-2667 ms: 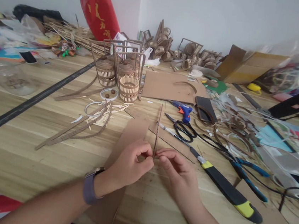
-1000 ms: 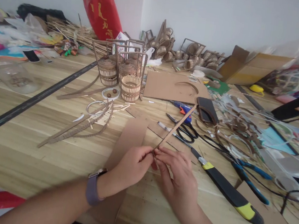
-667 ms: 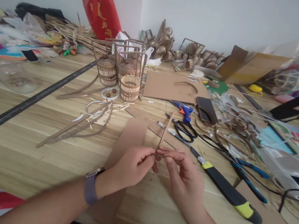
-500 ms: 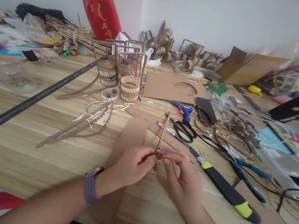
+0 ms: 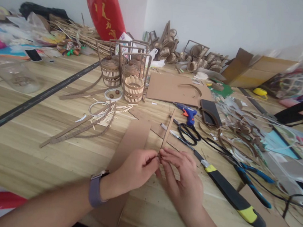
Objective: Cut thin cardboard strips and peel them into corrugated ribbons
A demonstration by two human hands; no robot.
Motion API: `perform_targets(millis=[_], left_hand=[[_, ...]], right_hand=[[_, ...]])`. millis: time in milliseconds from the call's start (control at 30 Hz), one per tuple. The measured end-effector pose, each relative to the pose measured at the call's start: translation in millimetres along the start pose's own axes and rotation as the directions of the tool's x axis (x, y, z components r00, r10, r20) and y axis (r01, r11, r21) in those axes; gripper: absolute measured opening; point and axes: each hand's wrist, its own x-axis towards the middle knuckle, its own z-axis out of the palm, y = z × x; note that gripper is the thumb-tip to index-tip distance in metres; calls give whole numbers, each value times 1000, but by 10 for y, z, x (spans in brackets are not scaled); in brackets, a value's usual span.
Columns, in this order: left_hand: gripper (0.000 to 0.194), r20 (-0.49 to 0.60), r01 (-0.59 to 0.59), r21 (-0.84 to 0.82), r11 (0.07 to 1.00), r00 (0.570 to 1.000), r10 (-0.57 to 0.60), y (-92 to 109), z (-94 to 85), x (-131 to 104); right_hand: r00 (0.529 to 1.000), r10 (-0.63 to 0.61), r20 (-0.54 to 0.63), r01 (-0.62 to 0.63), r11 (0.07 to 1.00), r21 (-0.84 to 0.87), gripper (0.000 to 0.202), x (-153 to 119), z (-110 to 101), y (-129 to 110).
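Note:
A narrow cardboard strip rises from between my fingertips, pointing away from me. My left hand, with a watch on its wrist, pinches the strip's near end. My right hand is closed on it too, its fingertips touching those of the left. The part inside the fingers is hidden. Under my left forearm lies a long flat cardboard piece. Just beyond my right hand are black-handled scissors, a pen-like craft knife and a large black-and-yellow utility knife.
A blue glue gun and a phone lie ahead. Small slatted baskets with handles stand at centre-left, near scattered sticks and white rings. Blue-handled pliers are right. A cardboard sheet lies behind.
The strip has turned slightly in my fingers, showing more of its flat face. My right fingers have shifted a little along it. The whole view has moved slightly.

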Motion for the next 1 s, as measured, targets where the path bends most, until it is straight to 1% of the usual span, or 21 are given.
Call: perform_targets(millis=[100, 200, 233, 300, 467, 533, 667, 767, 867, 933, 1000], left_hand=[[29, -22, -59, 51, 997, 998, 61, 14, -12, -7], [29, -20, -135, 119, 984, 990, 138, 16, -35, -4], [30, -14, -139, 133, 981, 990, 142, 16, -41, -2], [28, -3, -112, 131, 985, 993, 114, 16, -45, 2], [18, -3, 24, -26, 999, 1000, -24, 4, -27, 21], [16, -12, 55, -112, 992, 998, -57, -6, -19, 31], [16, -48, 84, -220, 972, 994, -97, -12, -7, 39], [20, -59, 90, -274, 957, 992, -110, -11, 1, 39], [17, -71, 81, -328, 941, 991, -110, -23, 3, 40], [15, -68, 96, -306, 947, 990, -122, -27, -4, 38], [14, -57, 115, -235, 965, 990, -132, -16, -17, 30]], right_hand=[[999, 34, -14, -34, 999, 14, 9, -4, -18, -26], [994, 104, -33, -101, 991, 83, 5, 4, -38, -35], [992, 118, -38, -114, 988, 100, 5, 6, -42, -31], [993, 109, -46, -103, 989, 109, 6, 7, -46, -16], [997, 54, -59, -50, 997, 56, 11, 8, -34, 20], [998, 13, -64, -11, 999, 30, 12, 4, -20, 18], [996, -70, -49, 69, 997, -23, 15, -19, 8, -10], [993, -111, -38, 110, 993, -42, 17, -34, 16, -34], [991, -128, -41, 127, 992, -29, 17, -33, 12, -50], [996, -76, -54, 77, 997, 24, 16, -22, 2, -53], [996, 73, -42, -66, 986, 152, 11, -4, -14, -52]])
